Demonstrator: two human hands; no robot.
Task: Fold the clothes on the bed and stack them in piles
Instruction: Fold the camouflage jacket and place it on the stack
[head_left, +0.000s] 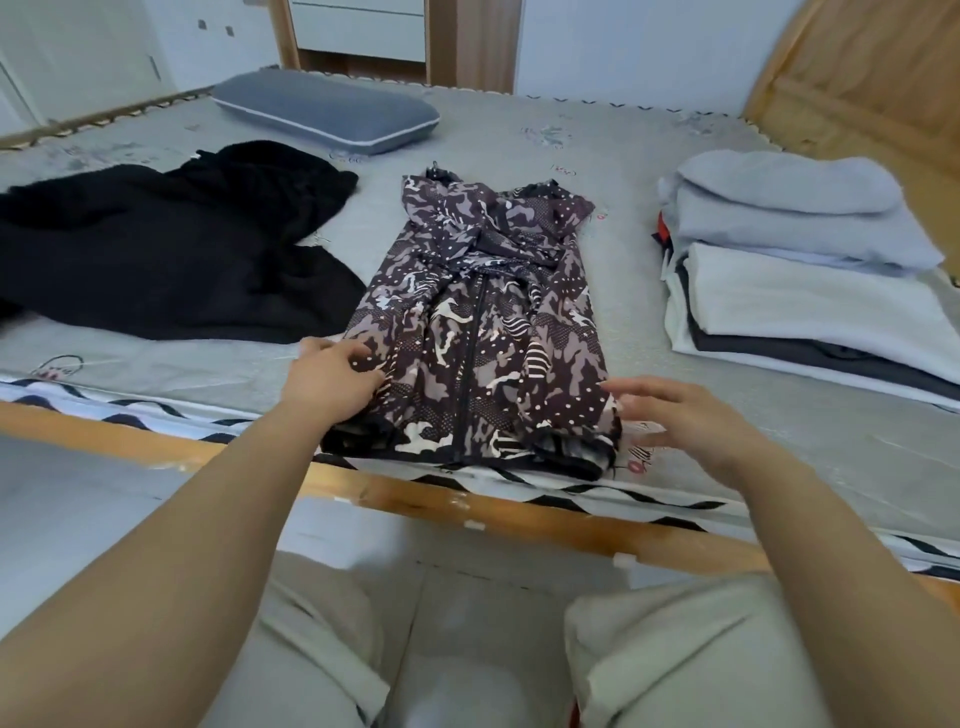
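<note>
A dark patterned zip jacket lies lengthwise on the bed, its sleeves folded in over the front, hem toward me. My left hand rests on its lower left edge, fingers curled onto the fabric. My right hand hovers by the lower right corner, fingers spread, holding nothing. A loose black garment lies spread out at the left. A pile of folded clothes, grey on top, white and dark below, stands at the right.
A grey pillow lies at the far side of the grey mattress. The wooden bed frame runs along the near edge, and a wooden headboard rises at the far right. My knees show below.
</note>
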